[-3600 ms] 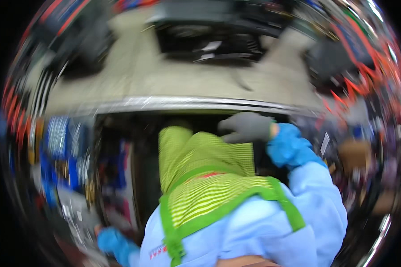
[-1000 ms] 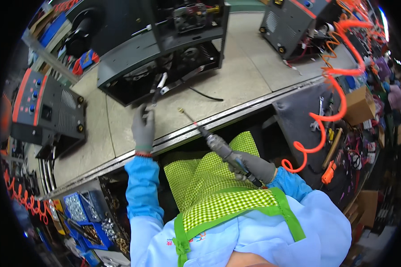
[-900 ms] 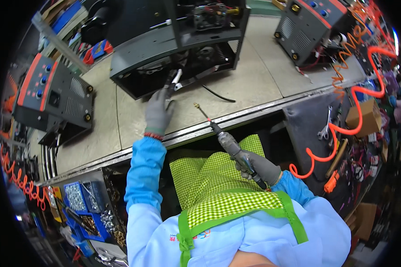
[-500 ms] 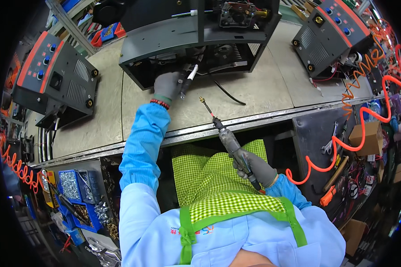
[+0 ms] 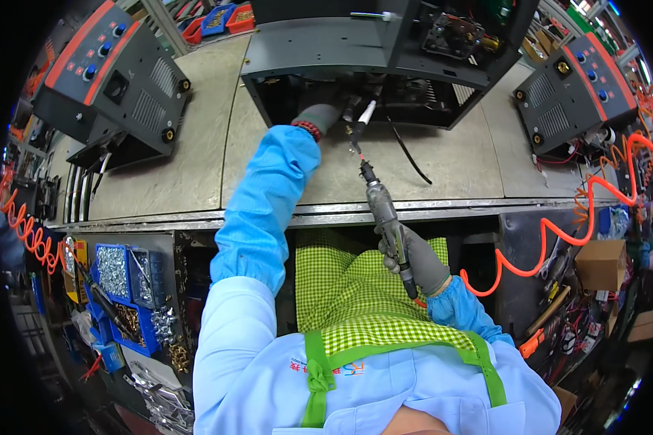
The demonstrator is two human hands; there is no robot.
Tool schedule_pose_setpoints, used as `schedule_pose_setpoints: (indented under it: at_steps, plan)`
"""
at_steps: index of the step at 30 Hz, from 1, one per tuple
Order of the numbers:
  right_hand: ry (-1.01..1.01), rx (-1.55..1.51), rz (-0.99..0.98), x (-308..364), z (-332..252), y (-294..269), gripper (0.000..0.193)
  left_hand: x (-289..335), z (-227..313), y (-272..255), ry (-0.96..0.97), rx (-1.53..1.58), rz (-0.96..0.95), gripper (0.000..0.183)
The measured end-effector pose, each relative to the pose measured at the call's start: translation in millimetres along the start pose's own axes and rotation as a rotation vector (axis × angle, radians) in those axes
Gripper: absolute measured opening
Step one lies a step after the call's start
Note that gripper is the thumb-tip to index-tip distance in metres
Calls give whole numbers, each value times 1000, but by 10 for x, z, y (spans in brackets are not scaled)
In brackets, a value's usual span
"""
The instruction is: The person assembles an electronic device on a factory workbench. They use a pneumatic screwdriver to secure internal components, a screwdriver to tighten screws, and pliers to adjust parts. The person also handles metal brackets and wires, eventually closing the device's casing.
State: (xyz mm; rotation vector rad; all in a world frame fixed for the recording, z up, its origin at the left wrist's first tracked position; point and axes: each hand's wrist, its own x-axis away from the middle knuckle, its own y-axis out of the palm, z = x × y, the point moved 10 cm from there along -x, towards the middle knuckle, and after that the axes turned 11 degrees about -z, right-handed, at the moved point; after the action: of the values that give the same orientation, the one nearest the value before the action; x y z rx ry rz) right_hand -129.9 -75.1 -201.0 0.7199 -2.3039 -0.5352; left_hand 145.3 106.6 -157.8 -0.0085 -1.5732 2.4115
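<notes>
My right hand (image 5: pixel 424 261), in a grey glove, is wrapped round a grey pneumatic screwdriver (image 5: pixel 382 204) with an orange air hose (image 5: pixel 519 273). Its long bit points up to the open lower bay of a dark metal machine housing (image 5: pixel 319 47). The bit's tip is close to the end of a dark cable with a white sleeve (image 5: pixel 368 113); whether they touch I cannot tell. My left hand (image 5: pixel 321 116), also gloved, reaches into the same bay beside that cable, its fingers hidden in shadow. A loose black cable (image 5: pixel 411 158) hangs from the bay onto the metal-topped bench (image 5: pixel 305 174).
Dark machines with red-edged control panels stand on the left (image 5: pixel 116 94) and right (image 5: pixel 573 87). Blue bins of screws (image 5: pixel 113 272) sit below at the left. Wrenches, a cardboard box (image 5: pixel 601 264) and an orange-handled tool (image 5: pixel 532 344) lie at the right.
The screwdriver's bit has come up to the sleeved cable's end. My left hand has gone deeper into the bay. The whole view has shifted, with the bench things now further right.
</notes>
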Motion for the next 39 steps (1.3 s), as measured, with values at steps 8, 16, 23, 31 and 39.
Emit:
schedule_pose_setpoints:
  at_steps: [8,16,23,31,39]
  plan:
    - [-119,-62,26,-346,-240,66,32,45,-8,-146,76,109,420,36]
    - [-152,-61,29,-549,-322,20,40,126,74,-113,327,-112,574,31]
    - [-156,6,32,-665,-323,59,36,129,-22,-121,186,94,511,33]
    - [-165,56,91,-687,-311,110,36,84,-83,-85,154,138,495,33]
    - [-177,16,56,-726,-268,73,35,92,-49,-93,220,123,561,30]
